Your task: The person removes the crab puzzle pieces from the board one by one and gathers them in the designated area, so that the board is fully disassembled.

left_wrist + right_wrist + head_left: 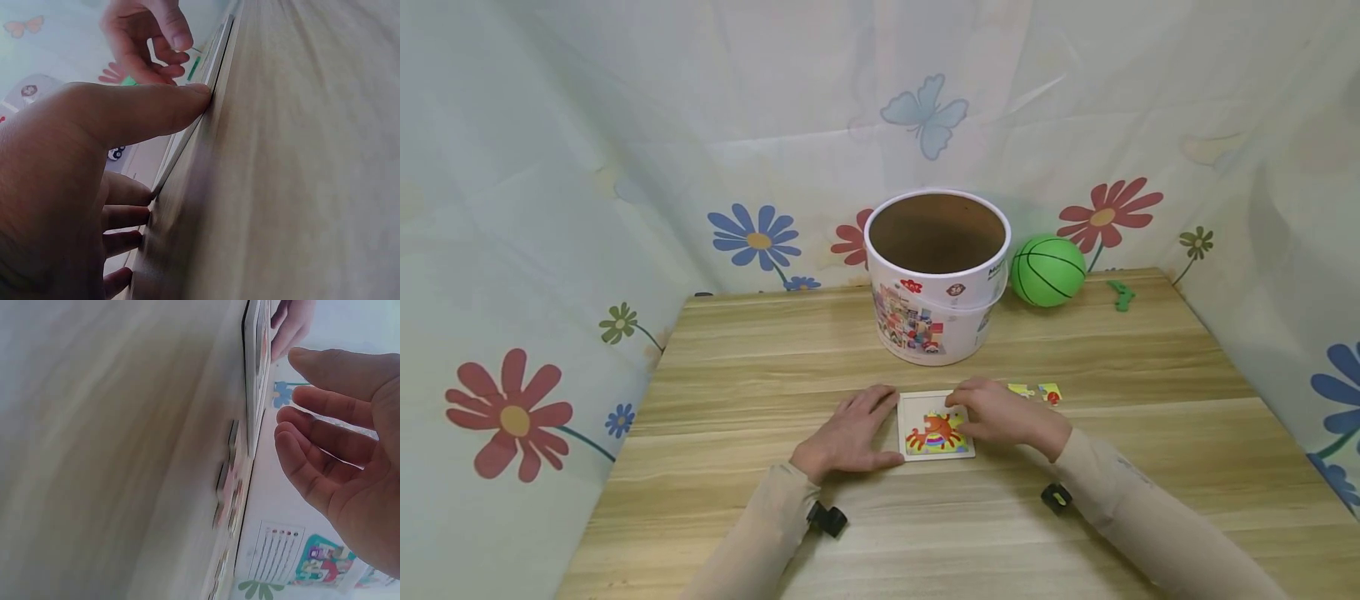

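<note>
A small square puzzle board (916, 407) with a pale frame lies in front of me, partly filled with a red animal picture on yellow. My left hand (853, 433) rests along its left side. The thumb (169, 106) touches the frame near the lower left corner, and the other fingertips meet the left edge. Over the board's right part hovers my right hand (1000, 412), its fingers loosely bent. In the right wrist view, thumb and fingers (334, 437) stand apart with nothing seen between them. Loose puzzle pieces (1049, 393) lie right of the board, partly behind that hand.
Behind the board stands a white bucket (940, 333) with a printed side. A green ball (1048, 271) sits to its right, and a small green toy part (1122, 295) lies farther right. Flowered curtains (805, 167) border the wooden table (760, 358).
</note>
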`<state>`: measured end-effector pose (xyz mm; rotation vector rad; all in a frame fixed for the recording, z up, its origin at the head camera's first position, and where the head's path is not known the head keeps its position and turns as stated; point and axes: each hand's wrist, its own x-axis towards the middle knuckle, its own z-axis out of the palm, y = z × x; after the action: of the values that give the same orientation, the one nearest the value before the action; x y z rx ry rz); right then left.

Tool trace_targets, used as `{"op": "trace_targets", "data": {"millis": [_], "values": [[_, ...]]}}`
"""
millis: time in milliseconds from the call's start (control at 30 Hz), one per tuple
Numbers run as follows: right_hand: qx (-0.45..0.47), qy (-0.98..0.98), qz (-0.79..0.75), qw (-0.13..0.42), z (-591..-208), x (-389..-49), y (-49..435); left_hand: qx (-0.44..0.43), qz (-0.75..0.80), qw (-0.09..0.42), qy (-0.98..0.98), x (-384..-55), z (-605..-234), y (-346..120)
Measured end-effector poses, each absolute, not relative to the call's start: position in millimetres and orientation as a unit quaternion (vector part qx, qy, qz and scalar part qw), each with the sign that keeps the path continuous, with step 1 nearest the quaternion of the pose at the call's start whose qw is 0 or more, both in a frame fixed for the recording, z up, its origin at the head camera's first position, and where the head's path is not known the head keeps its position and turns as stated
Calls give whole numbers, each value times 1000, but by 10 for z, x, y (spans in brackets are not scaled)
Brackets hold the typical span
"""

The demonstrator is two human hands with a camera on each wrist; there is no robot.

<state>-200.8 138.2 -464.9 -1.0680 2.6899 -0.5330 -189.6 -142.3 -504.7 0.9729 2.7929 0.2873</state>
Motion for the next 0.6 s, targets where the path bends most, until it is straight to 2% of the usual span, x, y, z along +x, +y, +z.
{"op": "trace_targets", "data": {"millis": [433,600], "values": [[-389,900,-163,107,-4697,-2029,1162,329,93,81,936,-1889,-5055,-1434],[-404,897,-157,91,-4709,-2036,1109,331,95,81,935,-1901,-5053,-1436]]}}
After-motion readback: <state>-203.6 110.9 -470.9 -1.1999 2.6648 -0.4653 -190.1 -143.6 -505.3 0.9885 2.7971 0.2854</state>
